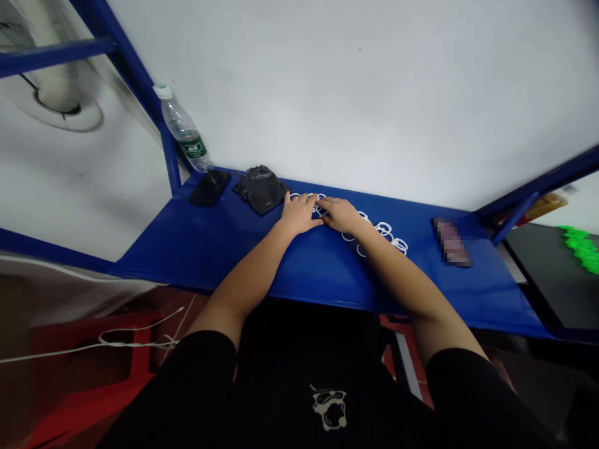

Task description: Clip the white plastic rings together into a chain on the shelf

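Note:
Several thin white rings [384,228] lie on the blue tabletop [322,268], some overlapping. My left hand [299,214] rests palm down over the rings at the left end, its fingers stretched out and apart. Right beside it is my right hand [341,215], also palm down with fingers extended, its fingertips close to the left hand's. Rings show around and between the fingers of both hands. Whatever lies under the palms is hidden. More rings spread out to the right, beyond my right wrist.
A black pouch [262,189], a dark phone [209,188] and a plastic bottle [185,134] stand or lie at the back left. A phone-shaped item [450,242] with a blurred surface lies on the right. Bright green pieces [583,249] are beyond the table's right end.

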Demonstrator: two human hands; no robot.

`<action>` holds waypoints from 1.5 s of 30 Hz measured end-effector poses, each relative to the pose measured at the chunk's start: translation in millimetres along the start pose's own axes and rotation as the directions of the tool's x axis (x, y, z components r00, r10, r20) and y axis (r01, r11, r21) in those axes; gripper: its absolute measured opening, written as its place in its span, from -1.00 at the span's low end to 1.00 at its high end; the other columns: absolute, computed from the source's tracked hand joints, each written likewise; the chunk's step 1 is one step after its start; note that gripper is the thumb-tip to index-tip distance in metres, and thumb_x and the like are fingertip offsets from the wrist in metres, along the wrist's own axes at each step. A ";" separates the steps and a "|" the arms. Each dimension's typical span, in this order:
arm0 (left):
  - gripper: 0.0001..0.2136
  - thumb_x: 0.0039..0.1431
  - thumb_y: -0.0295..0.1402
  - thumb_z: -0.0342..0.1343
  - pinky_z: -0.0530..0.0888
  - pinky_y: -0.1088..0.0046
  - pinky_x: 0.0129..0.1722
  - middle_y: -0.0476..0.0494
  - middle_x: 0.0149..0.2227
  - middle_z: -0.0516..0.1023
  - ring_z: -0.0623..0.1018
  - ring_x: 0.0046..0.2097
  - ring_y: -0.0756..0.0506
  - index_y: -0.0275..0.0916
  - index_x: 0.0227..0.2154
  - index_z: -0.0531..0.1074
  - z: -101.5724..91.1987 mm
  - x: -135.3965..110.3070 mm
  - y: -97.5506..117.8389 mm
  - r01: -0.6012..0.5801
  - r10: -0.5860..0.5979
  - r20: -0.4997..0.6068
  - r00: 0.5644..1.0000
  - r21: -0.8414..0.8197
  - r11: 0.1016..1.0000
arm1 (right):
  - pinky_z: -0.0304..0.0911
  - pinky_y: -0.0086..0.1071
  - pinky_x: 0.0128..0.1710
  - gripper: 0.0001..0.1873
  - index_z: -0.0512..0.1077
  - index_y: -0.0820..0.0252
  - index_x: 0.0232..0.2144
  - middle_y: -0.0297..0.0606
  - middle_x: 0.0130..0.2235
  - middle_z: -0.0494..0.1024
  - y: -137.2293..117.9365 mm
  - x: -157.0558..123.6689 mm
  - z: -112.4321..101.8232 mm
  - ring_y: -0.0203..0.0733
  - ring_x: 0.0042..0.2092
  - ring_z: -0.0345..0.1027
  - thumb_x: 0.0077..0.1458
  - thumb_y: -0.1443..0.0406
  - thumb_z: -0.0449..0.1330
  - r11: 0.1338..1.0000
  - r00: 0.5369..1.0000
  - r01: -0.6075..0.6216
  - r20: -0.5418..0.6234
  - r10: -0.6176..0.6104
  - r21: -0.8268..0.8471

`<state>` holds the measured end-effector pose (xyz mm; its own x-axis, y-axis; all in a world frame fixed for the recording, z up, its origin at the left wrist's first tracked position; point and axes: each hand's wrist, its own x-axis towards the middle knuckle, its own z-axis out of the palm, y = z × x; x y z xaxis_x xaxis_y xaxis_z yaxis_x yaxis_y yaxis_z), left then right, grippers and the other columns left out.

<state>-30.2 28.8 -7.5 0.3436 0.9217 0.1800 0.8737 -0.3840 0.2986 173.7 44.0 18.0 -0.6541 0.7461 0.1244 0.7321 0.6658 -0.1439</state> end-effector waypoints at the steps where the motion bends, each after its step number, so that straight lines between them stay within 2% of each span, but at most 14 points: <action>1: -0.18 0.34 0.10 0.34 0.00 -0.41 0.56 -0.47 0.46 0.43 0.44 0.43 -0.55 -0.16 0.52 0.28 -5.6 -2.5 3.3 0.015 -0.015 0.027 1.000 0.025 1.000 | 0.39 0.01 0.20 -0.35 0.47 0.11 0.38 0.01 0.31 0.62 -3.0 -2.3 -2.4 0.19 0.18 0.56 0.26 0.33 0.24 0.999 1.000 -0.016 0.020 0.017 -0.042; 4: -0.27 0.38 0.13 0.28 0.03 -0.35 0.56 -0.41 0.43 0.46 0.44 0.42 -0.52 -0.13 0.46 0.37 -18.3 -8.3 12.0 0.053 -0.058 0.071 0.996 0.071 0.996 | 0.35 -0.03 0.13 -0.45 0.53 0.14 0.30 0.02 0.17 0.70 -5.3 -8.1 -8.7 0.19 0.10 0.55 0.28 0.27 0.24 0.994 0.998 -0.066 0.008 0.067 -0.087; 7: -0.33 0.38 0.11 0.29 0.10 -0.34 0.53 -0.41 0.38 0.51 0.46 0.38 -0.52 -0.13 0.40 0.45 -21.5 -10.4 15.9 0.068 -0.074 0.067 0.995 0.086 0.994 | 0.35 -0.10 0.05 -0.60 0.62 0.14 0.14 -0.05 0.02 0.74 -2.4 -13.5 -10.1 0.11 0.02 0.56 0.31 0.33 0.19 0.997 0.997 -0.068 -0.042 0.069 0.021; 10: -0.40 0.35 0.10 0.32 0.09 -0.34 0.54 -0.40 0.33 0.55 0.45 0.38 -0.51 -0.15 0.29 0.55 -18.4 -10.3 15.9 0.068 -0.068 -0.004 0.998 0.093 0.993 | 0.37 -0.12 0.03 -0.70 0.66 0.10 -0.05 -0.13 -0.08 0.74 -1.1 -20.9 -9.6 0.03 -0.05 0.56 0.33 0.35 0.15 0.984 0.987 -0.062 -0.139 0.085 0.166; 13: -0.46 0.28 0.11 0.39 0.01 -0.40 0.56 -0.39 0.29 0.58 0.41 0.40 -0.53 -0.14 0.14 0.65 -12.8 -9.2 13.2 0.071 -0.063 -0.094 0.994 0.083 0.994 | 0.38 -0.15 -0.06 -0.77 0.65 0.09 -0.14 -0.16 -0.16 0.70 -3.2 -31.1 -12.7 -0.03 -0.14 0.52 0.36 0.28 0.17 0.952 0.947 -0.090 -0.272 0.173 0.293; 17: -0.45 0.10 0.13 0.53 -0.08 -0.54 0.53 -0.38 0.21 0.64 0.41 0.38 -0.61 -0.12 0.01 0.71 -3.2 -6.6 7.3 0.037 -0.033 -0.193 0.981 0.017 0.999 | 0.38 -0.17 -0.15 -0.82 0.64 0.08 -0.19 -0.22 -0.27 0.60 -8.0 -47.4 -18.0 -0.11 -0.26 0.43 0.34 0.22 0.23 0.909 0.856 -0.143 -0.412 0.312 0.391; 21: -0.46 0.10 0.07 0.57 0.02 -0.54 0.52 -0.36 0.20 0.66 0.48 0.34 -0.56 -0.13 0.03 0.68 1.0 -4.5 9.9 -0.082 0.053 -0.307 0.950 -0.082 0.993 | 0.35 -0.21 -0.22 -0.84 0.63 0.09 -0.22 -0.32 -0.40 0.50 -11.2 -63.4 -13.6 -0.17 -0.35 0.36 0.31 0.18 0.27 0.841 0.791 -0.186 -0.430 0.435 0.508; 24: -0.53 0.26 -0.08 0.51 0.24 -0.30 0.51 -0.31 0.18 0.69 0.60 0.26 -0.39 -0.16 0.13 0.64 -1.3 -5.7 20.4 -0.259 0.189 -0.377 0.907 -0.145 0.955 | 0.29 -0.27 -0.35 -0.78 0.63 0.10 -0.21 -0.41 -0.49 0.44 -10.3 -72.5 -6.3 -0.22 -0.45 0.28 0.30 0.11 0.29 0.727 0.712 -0.188 -0.418 0.564 0.661; 27: -0.64 0.37 -0.13 0.43 0.40 -0.12 0.43 -0.21 0.05 0.75 0.68 0.13 -0.26 -0.14 0.11 0.64 -2.1 -9.7 32.1 -0.428 0.326 -0.446 0.834 -0.150 0.891 | 0.22 -0.31 -0.43 -0.76 0.63 0.11 -0.21 -0.44 -0.52 0.41 -8.7 -78.1 -2.3 -0.24 -0.49 0.22 0.27 0.08 0.32 0.652 0.646 -0.164 -0.419 0.638 0.740; 29: -0.78 0.45 -0.15 0.35 0.46 -0.06 0.37 -0.15 -0.05 0.78 0.71 0.04 -0.21 -0.11 0.02 0.67 -0.3 -12.8 37.4 -0.494 0.374 -0.484 0.791 -0.144 0.858 | 0.22 -0.32 -0.43 -0.76 0.63 0.11 -0.21 -0.43 -0.52 0.43 -9.4 -80.3 -2.4 -0.25 -0.49 0.22 0.27 0.08 0.33 0.649 0.655 -0.155 -0.414 0.632 0.745; 32: -0.83 0.53 -0.16 0.26 0.52 0.01 0.29 -0.09 -0.16 0.78 0.72 -0.08 -0.15 -0.10 -0.10 0.69 3.9 -15.6 39.7 -0.546 0.397 -0.526 0.752 -0.159 0.823 | 0.29 -0.30 -0.37 -0.76 0.64 0.11 -0.22 -0.37 -0.47 0.54 -13.6 -82.3 -4.3 -0.23 -0.45 0.32 0.29 0.09 0.31 0.687 0.713 -0.157 -0.400 0.576 0.709; 37: -0.76 0.47 -0.08 0.33 0.60 0.07 0.11 -0.15 -0.13 0.78 0.72 -0.07 -0.17 -0.11 -0.01 0.67 10.5 -13.0 34.1 -0.542 0.349 -0.551 0.758 -0.233 0.808 | 0.34 -0.29 -0.32 -0.75 0.64 0.11 -0.22 -0.33 -0.43 0.61 -19.4 -82.9 -5.2 -0.21 -0.43 0.39 0.36 0.10 0.26 0.736 0.745 -0.149 -0.415 0.522 0.660; 40: -0.81 0.52 -0.15 0.28 0.63 0.13 0.02 -0.17 -0.11 0.78 0.72 -0.07 -0.16 -0.13 -0.04 0.66 13.2 -10.8 31.7 -0.545 0.335 -0.562 0.756 -0.257 0.798 | 0.34 -0.29 -0.32 -0.74 0.64 0.11 -0.18 -0.32 -0.42 0.63 -20.1 -82.5 -4.5 -0.20 -0.42 0.41 0.38 0.10 0.25 0.743 0.753 -0.157 -0.408 0.516 0.650; 45: -0.85 0.53 -0.21 0.27 0.64 0.15 -0.01 -0.17 -0.14 0.78 0.73 -0.09 -0.16 -0.15 -0.07 0.65 12.6 -12.5 34.9 -0.573 0.337 -0.603 0.723 -0.252 0.780 | 0.34 -0.29 -0.30 -0.76 0.65 0.12 -0.19 -0.28 -0.41 0.66 -18.9 -81.4 -2.9 -0.18 -0.40 0.43 0.36 0.14 0.24 0.792 0.789 -0.170 -0.401 0.466 0.587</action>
<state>0.3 4.5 -11.1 0.3348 0.5041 0.7961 0.3976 -0.8416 0.3657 213.7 -29.3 13.4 -0.0981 0.9002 0.4244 0.5792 0.3984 -0.7112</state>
